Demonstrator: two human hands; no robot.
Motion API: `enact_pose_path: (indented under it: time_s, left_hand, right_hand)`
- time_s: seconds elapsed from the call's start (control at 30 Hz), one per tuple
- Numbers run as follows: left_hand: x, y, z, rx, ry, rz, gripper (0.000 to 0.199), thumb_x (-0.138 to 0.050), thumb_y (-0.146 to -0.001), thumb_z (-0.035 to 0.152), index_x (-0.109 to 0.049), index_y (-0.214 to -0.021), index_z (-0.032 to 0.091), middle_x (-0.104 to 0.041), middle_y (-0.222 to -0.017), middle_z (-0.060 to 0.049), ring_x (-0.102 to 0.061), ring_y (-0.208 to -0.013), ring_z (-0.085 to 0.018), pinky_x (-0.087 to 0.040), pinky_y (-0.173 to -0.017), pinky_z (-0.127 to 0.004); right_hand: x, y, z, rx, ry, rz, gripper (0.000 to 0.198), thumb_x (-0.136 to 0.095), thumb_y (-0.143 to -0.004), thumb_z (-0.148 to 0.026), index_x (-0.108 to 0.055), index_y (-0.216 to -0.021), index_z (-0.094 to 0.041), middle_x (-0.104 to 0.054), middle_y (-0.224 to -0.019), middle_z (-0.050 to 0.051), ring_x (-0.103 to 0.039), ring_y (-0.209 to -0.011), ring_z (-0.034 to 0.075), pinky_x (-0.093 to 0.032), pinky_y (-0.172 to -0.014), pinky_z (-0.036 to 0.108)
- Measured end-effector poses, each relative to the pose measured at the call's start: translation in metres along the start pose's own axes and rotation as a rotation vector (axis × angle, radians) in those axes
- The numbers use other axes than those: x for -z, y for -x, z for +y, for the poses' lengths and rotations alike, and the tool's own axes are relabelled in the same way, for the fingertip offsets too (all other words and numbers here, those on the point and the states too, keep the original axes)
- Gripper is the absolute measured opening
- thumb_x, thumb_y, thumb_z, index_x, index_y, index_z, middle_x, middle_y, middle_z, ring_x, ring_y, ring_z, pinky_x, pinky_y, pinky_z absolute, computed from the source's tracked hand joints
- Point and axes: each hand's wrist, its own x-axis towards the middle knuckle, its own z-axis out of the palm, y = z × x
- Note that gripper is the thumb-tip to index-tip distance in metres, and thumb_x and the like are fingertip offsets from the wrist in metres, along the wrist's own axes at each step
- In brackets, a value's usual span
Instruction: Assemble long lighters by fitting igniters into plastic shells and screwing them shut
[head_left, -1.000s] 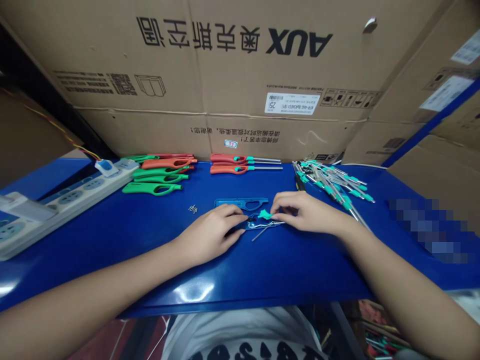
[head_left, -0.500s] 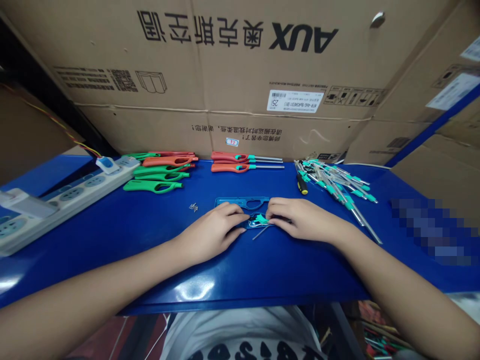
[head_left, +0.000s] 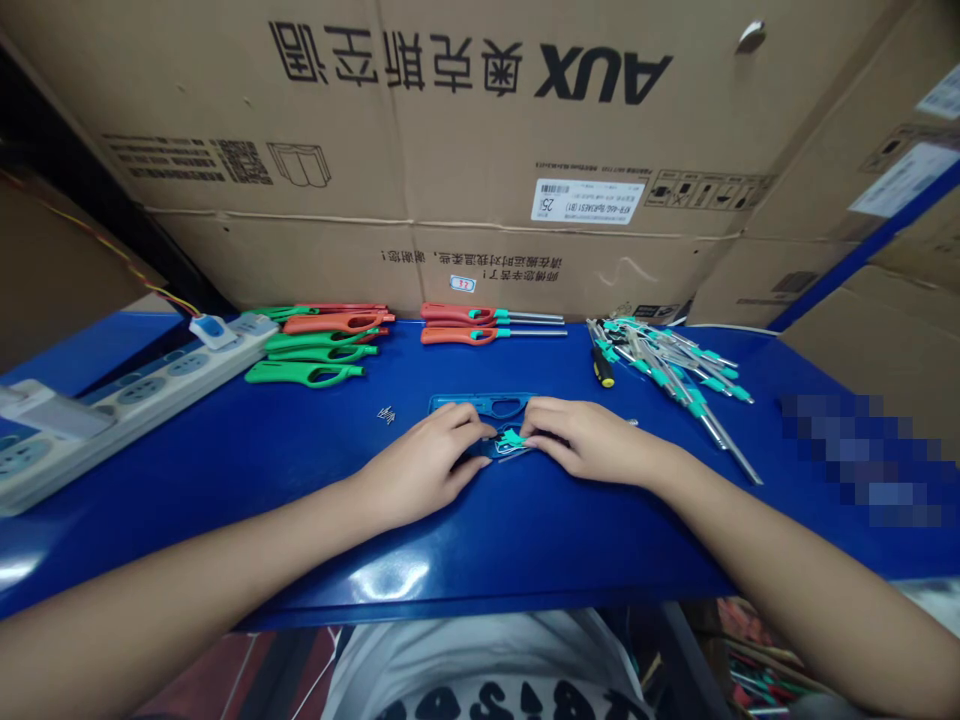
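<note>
My left hand is closed with thumb and fingers on the left part of a blue lighter shell half. My right hand pinches the lighter's inner assembly, whose teal trigger piece and white wires lie in the shell between my fingertips. A metal tube end shows past my right knuckles; its middle is hidden by the hand. A thin grey rod sits just below the teal piece. Just behind my fingers lies the other blue shell half, its handle loop facing right.
Small screws are piled left of my hands. Behind lie green lighter shells, red lighters with tubes, a black-yellow screwdriver and a heap of metal tubes. A power strip stands left; a large carton walls the back.
My right hand has shifted slightly left toward the shell, and the metal tube end now shows past it. The thin rod has turned flatter and is less visible. My left hand stays nearly still.
</note>
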Motion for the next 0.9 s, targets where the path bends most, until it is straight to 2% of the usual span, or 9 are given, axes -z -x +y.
enact_pose_path:
  time_s: [0.27, 0.5, 0.7, 0.8, 0.9]
  left_hand:
    - [0.0044, 0.0001, -0.0001, 0.064, 0.058, -0.029, 0.024, -0.064, -0.093, 0.019, -0.064, -0.117, 0.018, -0.062, -0.111, -0.009, -0.06, -0.112, -0.027, -0.051, -0.1, -0.045]
    - [0.0054, -0.001, 0.0011, 0.063, 0.044, -0.045, 0.024, -0.063, -0.094, 0.02, -0.064, -0.118, 0.018, -0.063, -0.112, -0.01, -0.061, -0.112, -0.027, -0.051, -0.1, -0.045]
    - [0.0036, -0.0007, 0.002, 0.071, 0.071, -0.031, 0.028, -0.066, -0.091, 0.018, -0.058, -0.119, 0.019, -0.064, -0.115, -0.009, -0.06, -0.114, -0.027, -0.051, -0.101, -0.046]
    - [0.0021, -0.0003, 0.0018, 0.082, 0.112, -0.007, 0.036, -0.067, -0.09, 0.017, -0.052, -0.123, 0.019, -0.065, -0.116, -0.008, -0.061, -0.112, -0.026, -0.052, -0.099, -0.044]
    - [0.0013, 0.0, 0.0019, 0.084, 0.114, -0.005, 0.033, -0.066, -0.091, 0.019, -0.052, -0.121, 0.02, -0.064, -0.118, -0.009, -0.06, -0.114, -0.026, -0.052, -0.1, -0.045]
  right_hand:
    - [-0.0049, -0.0011, -0.0041, 0.048, 0.1, 0.007, 0.02, -0.042, -0.103, -0.028, -0.058, -0.095, -0.019, -0.062, -0.094, 0.006, -0.059, -0.077, 0.018, -0.043, -0.067, 0.029]
    - [-0.0054, -0.0008, -0.0013, 0.078, -0.014, 0.035, 0.02, -0.047, -0.102, -0.026, -0.063, -0.092, -0.02, -0.063, -0.097, 0.006, -0.061, -0.085, 0.017, -0.046, -0.075, 0.028]
    - [-0.0028, 0.0002, -0.0041, 0.091, 0.034, 0.002, 0.023, -0.046, -0.102, -0.026, -0.064, -0.089, -0.019, -0.062, -0.096, 0.006, -0.059, -0.081, 0.017, -0.044, -0.071, 0.028]
    - [-0.0028, 0.0, -0.0039, 0.082, -0.033, 0.029, 0.019, -0.049, -0.101, -0.026, -0.064, -0.092, -0.019, -0.061, -0.096, 0.006, -0.058, -0.082, 0.016, -0.045, -0.073, 0.028]
    - [-0.0032, 0.0002, -0.0005, 0.05, -0.165, 0.061, 0.011, -0.058, -0.097, -0.028, -0.064, -0.097, -0.019, -0.057, -0.102, 0.005, -0.055, -0.078, 0.013, -0.045, -0.073, 0.026]
